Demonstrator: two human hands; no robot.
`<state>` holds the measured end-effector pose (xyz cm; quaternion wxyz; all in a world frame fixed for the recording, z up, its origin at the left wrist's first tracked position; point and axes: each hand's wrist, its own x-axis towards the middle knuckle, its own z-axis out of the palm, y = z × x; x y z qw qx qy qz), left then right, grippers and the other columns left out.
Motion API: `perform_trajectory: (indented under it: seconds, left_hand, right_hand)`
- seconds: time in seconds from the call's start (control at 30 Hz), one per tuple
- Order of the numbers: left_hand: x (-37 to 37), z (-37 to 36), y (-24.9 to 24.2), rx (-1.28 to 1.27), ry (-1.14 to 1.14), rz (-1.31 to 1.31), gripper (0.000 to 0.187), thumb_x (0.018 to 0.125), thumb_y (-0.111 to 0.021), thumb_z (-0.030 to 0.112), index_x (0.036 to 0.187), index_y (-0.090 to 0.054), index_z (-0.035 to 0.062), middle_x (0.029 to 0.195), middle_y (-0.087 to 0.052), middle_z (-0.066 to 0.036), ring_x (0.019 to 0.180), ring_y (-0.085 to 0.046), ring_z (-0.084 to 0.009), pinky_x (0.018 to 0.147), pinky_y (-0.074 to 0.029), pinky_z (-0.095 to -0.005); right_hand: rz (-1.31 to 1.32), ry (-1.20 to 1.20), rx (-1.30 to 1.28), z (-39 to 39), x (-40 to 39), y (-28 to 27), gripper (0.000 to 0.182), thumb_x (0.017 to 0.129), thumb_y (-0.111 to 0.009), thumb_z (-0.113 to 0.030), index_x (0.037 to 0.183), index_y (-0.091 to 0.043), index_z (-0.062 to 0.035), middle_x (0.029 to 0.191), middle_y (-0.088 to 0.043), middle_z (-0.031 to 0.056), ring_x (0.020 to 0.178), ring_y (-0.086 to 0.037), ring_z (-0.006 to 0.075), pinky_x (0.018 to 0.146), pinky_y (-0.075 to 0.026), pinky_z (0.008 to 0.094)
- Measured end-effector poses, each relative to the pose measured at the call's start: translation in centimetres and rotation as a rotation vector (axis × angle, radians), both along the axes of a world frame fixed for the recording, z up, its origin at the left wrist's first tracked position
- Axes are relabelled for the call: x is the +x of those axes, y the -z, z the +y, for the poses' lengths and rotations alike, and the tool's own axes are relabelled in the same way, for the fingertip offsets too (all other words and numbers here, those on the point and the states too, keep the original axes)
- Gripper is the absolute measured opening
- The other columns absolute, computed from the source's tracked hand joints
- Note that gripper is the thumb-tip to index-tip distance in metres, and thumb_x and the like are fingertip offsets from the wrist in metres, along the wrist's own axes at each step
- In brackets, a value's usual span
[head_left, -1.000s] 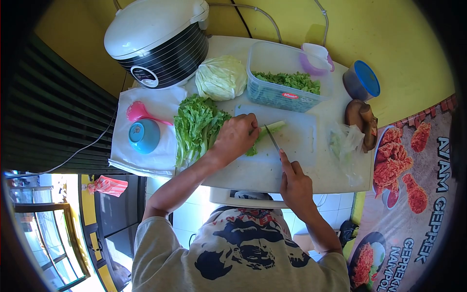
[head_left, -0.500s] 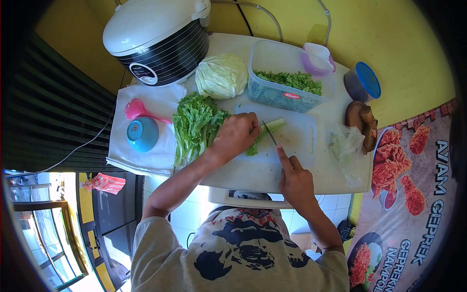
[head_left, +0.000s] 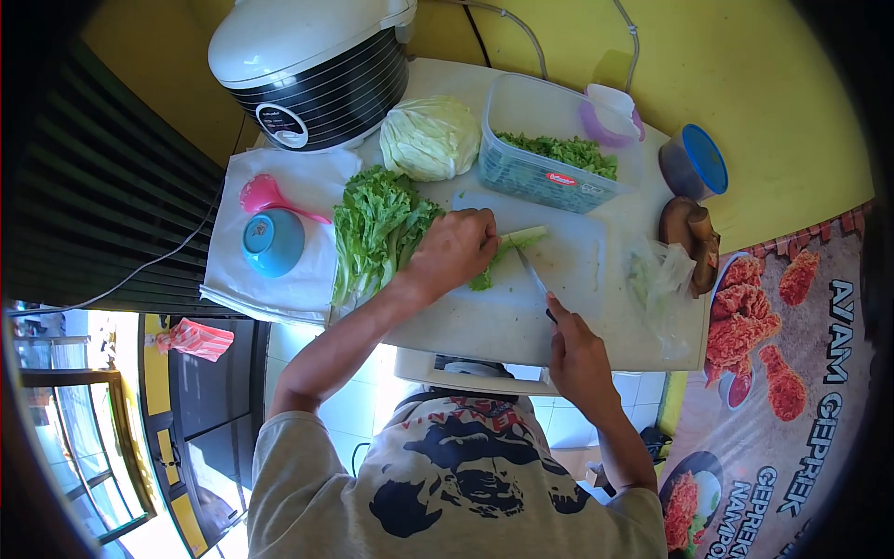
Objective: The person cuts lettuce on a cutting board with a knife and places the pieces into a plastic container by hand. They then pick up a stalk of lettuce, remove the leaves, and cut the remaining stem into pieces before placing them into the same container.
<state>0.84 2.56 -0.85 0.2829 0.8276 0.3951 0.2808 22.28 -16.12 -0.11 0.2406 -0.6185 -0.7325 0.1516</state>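
Note:
My left hand presses down over a lettuce leaf on the white cutting board, fingers curled on it. The leaf's pale stem end sticks out to the right of the fingers. My right hand is wrapped round the handle of a knife, its blade pointing up and left with the tip at the stem. Left of my left hand lies a bunch of green lettuce. Behind the board stands a clear plastic container with chopped greens inside.
A cabbage and a rice cooker stand at the back left. On white paper at left are an upturned blue bowl and a pink ladle. A plastic bag, brown mortar and blue-lidded tub occupy the right side.
My right hand has drawn the knife toward me and slightly right, the blade now tilted more to the left. My left hand stays on the leaf. The view has shifted slightly.

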Motion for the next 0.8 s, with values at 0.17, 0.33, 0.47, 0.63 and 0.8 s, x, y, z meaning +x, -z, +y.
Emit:
perform_trajectory:
  seconds: [0.17, 0.33, 0.47, 0.63, 0.8]
  left_hand:
    - [-0.9, 1.2, -0.3, -0.093, 0.147, -0.027, 0.014, 0.091, -0.077, 0.012, 0.092, -0.072, -0.0014, 0.081, -0.073, -0.017, 0.072, -0.073, -0.0288, 0.071, -0.057, -0.0386]
    - [-1.0, 1.0, -0.9, -0.137, 0.128, -0.01, 0.016, 0.091, -0.078, 0.014, 0.093, -0.074, -0.0013, 0.08, -0.074, -0.015, 0.072, -0.073, -0.0243, 0.072, -0.057, -0.0358]
    - [-1.2, 0.8, -0.9, -0.179, 0.111, -0.024, 0.017, 0.091, -0.079, 0.015, 0.094, -0.075, -0.0018, 0.081, -0.075, -0.015, 0.073, -0.073, -0.0221, 0.075, -0.058, -0.0344]
    - [-1.4, 0.6, -1.0, -0.16, 0.11, -0.013, 0.018, 0.09, -0.078, 0.013, 0.099, -0.076, -0.0026, 0.083, -0.076, -0.014, 0.076, -0.074, -0.0208, 0.078, -0.059, -0.0333]
    - [-1.5, 0.4, -1.9, -0.203, 0.13, 0.024, 0.019, 0.09, -0.075, 0.011, 0.103, -0.076, -0.0029, 0.087, -0.076, -0.014, 0.079, -0.073, -0.0192, 0.081, -0.059, -0.0322]
  right_hand:
    - [0.141, 0.139, 0.015, 2.9, 1.0, -1.0, 0.061, 0.094, -0.064, -0.003, 0.152, -0.048, -0.0109, 0.079, -0.07, 0.0175, 0.061, -0.07, 0.0372, 0.057, -0.055, 0.0469]
    - [-0.036, 0.11, 0.099, 9.1, 1.2, -0.2, 0.05, 0.094, -0.068, -0.009, 0.143, -0.06, -0.0134, 0.075, -0.071, 0.017, 0.063, -0.07, 0.0379, 0.061, -0.055, 0.0479]
    - [-0.133, 0.133, -0.004, 10.2, 0.1, -0.7, 0.036, 0.095, -0.07, -0.014, 0.13, -0.07, -0.0118, 0.078, -0.072, 0.0184, 0.067, -0.071, 0.0383, 0.063, -0.056, 0.048]
    - [-0.105, 0.148, 0.075, 8.8, 1.1, 0.8, 0.028, 0.092, -0.072, -0.015, 0.12, -0.074, -0.0111, 0.074, -0.072, 0.0164, 0.065, -0.071, 0.0361, 0.062, -0.057, 0.047]
    - [0.223, 0.326, 0.356, 5.6, 2.8, 0.6, 0.021, 0.093, -0.073, -0.007, 0.113, -0.075, -0.0074, 0.076, -0.072, 0.0163, 0.06, -0.071, 0.03, 0.059, -0.055, 0.0384]
